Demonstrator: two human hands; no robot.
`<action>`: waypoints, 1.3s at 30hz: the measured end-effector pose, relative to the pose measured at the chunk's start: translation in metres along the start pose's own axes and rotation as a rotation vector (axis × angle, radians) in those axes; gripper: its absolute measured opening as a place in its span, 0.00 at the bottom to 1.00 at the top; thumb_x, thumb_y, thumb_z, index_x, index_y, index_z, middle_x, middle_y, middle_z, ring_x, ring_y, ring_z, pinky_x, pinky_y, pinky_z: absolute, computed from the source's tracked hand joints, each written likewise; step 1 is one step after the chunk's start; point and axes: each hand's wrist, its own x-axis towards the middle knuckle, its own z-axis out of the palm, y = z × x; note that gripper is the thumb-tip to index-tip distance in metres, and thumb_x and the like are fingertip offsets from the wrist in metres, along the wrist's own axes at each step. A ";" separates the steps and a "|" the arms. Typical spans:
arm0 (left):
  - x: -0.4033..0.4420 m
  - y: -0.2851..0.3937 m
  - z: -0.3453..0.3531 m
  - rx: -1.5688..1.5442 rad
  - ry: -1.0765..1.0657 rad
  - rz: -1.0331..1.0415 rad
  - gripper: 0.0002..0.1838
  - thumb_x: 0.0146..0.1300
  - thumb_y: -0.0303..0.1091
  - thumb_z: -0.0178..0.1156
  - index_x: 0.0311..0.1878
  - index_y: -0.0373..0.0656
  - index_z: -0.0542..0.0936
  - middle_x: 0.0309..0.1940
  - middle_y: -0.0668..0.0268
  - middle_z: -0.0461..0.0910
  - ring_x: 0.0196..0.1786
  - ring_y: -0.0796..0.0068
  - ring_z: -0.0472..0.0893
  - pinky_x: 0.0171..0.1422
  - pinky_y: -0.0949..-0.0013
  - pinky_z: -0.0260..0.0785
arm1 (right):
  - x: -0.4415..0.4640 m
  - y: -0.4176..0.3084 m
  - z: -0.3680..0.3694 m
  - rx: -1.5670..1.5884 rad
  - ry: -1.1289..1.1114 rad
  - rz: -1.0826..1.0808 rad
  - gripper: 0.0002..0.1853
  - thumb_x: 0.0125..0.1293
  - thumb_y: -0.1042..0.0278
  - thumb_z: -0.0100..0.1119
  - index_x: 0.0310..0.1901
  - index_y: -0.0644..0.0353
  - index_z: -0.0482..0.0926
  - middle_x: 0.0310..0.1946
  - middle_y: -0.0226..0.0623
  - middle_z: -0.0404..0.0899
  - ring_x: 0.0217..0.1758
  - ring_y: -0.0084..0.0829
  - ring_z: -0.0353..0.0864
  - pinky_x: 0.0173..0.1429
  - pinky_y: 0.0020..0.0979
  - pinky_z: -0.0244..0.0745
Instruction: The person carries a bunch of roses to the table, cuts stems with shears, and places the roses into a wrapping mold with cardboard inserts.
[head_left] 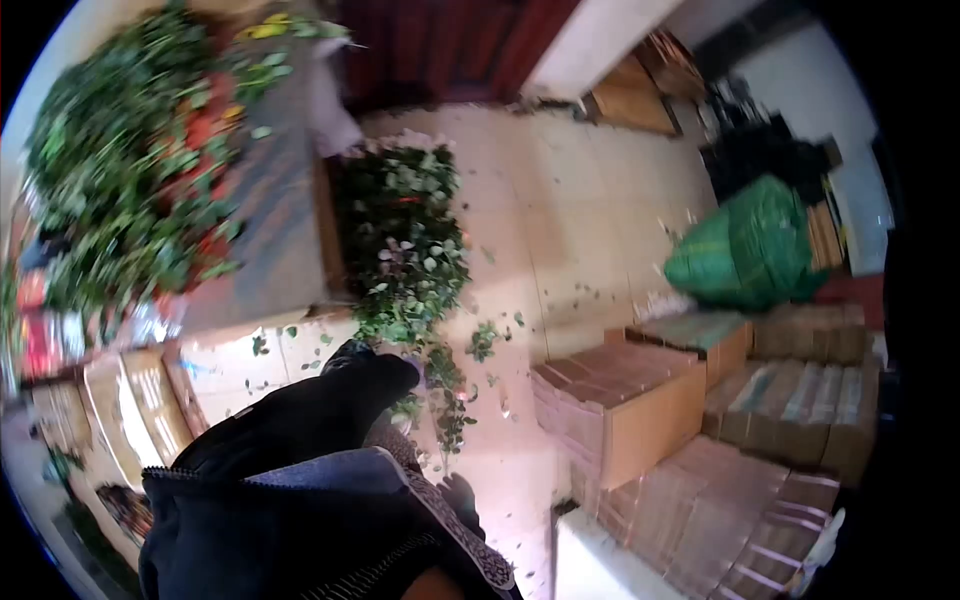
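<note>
Your black sleeve (300,415) extends toward bushy, pale-flowered stems (408,240) massed on smooth floor tiles (575,240), upper centre; your hands are too obscured to tell whether they grip.

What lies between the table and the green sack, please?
In the head view, a heap of leafy stems beside the table, then tiled floor with scattered leaves, up to the green sack.

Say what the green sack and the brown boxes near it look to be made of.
Green sack: probably woven plastic, slightly shiny, with stiff-looking creases. Brown boxes: likely cardboard, mostly matte, judging by their flat panels and squared edges.
</note>
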 end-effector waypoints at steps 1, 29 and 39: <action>-0.021 0.006 0.017 -0.030 0.022 -0.003 0.27 0.59 0.45 0.62 0.57 0.36 0.79 0.55 0.49 0.80 0.56 0.52 0.81 0.57 0.57 0.75 | 0.020 -0.011 -0.016 -0.130 -0.182 -0.055 0.24 0.75 0.59 0.44 0.69 0.55 0.63 0.61 0.46 0.72 0.60 0.57 0.72 0.58 0.55 0.72; -0.500 -0.428 0.493 -1.300 0.713 -1.043 0.21 0.61 0.52 0.59 0.45 0.46 0.85 0.44 0.56 0.84 0.47 0.57 0.84 0.54 0.62 0.75 | 0.089 0.045 0.559 -0.984 -0.506 0.155 0.22 0.71 0.60 0.52 0.64 0.58 0.71 0.48 0.41 0.81 0.42 0.40 0.83 0.39 0.38 0.77; -0.691 -0.656 0.309 -1.053 1.579 -1.044 0.16 0.59 0.40 0.64 0.45 0.39 0.83 0.35 0.55 0.86 0.40 0.63 0.86 0.50 0.64 0.77 | -0.139 0.068 0.886 -1.109 -1.153 -0.006 0.30 0.75 0.53 0.52 0.68 0.68 0.64 0.56 0.46 0.78 0.53 0.38 0.80 0.61 0.38 0.74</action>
